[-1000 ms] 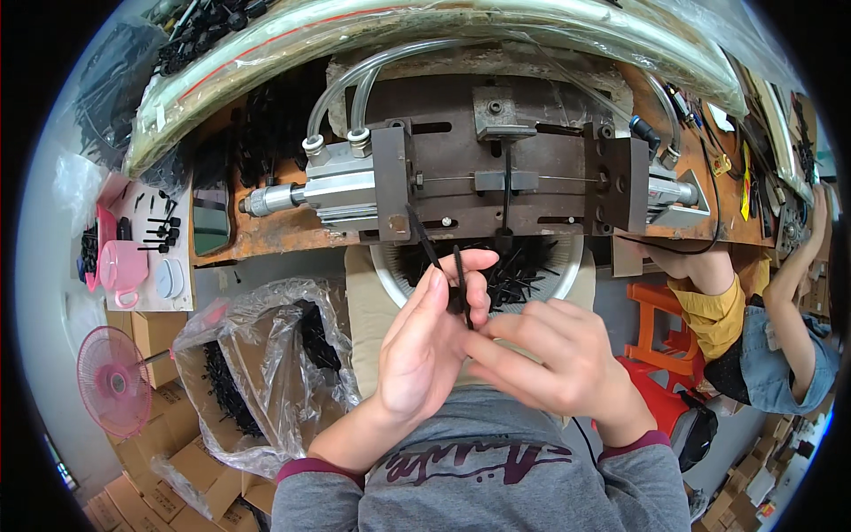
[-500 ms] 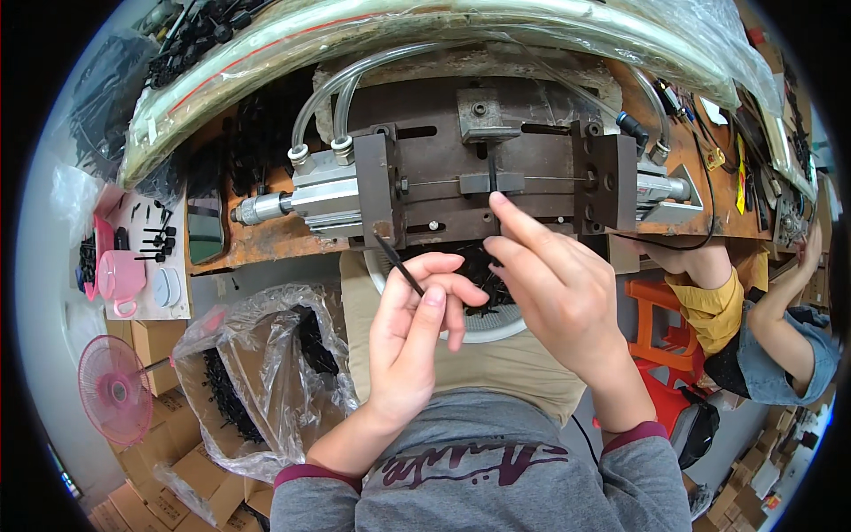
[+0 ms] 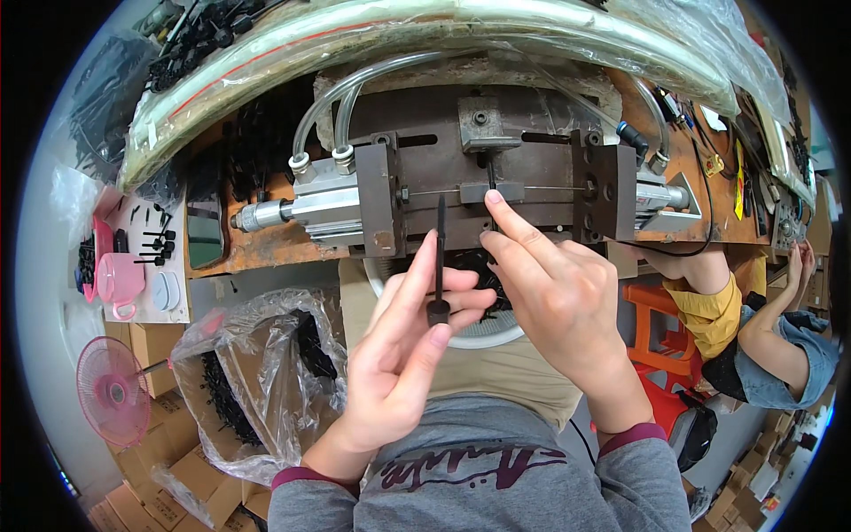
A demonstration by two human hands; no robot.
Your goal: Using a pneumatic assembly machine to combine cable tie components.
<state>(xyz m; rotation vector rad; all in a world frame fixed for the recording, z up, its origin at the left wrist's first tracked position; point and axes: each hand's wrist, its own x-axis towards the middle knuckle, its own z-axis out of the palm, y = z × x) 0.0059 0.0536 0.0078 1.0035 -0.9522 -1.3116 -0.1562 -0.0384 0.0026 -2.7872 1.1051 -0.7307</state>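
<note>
A thin black rod (image 3: 440,253) with a wider, cup-like end is held by my left hand (image 3: 386,368), its thin tip pointing away from me and the wide end near the thumb. My right hand (image 3: 563,297) reaches to the machine, its index fingertip at the small grey block (image 3: 475,193) in the middle of the dark metal bed (image 3: 434,213). Another black rod (image 3: 493,168) lies across that block, under the fingertip. The other right fingers are curled, and what they hold, if anything, is hidden. Below both hands a white basin (image 3: 501,335) contains black parts.
Silver air cylinders (image 3: 326,206) with clear hoses flank the bed. A plastic-lined box (image 3: 266,381) of black parts and a pink fan (image 3: 115,390) are at left. To the right are an orange stool (image 3: 651,324) and another person's arm (image 3: 776,319).
The rod in my left hand has swung from a slant to nearly straight ahead, and its wide end now shows. My right index finger stays at the block. The other person's hands have shifted.
</note>
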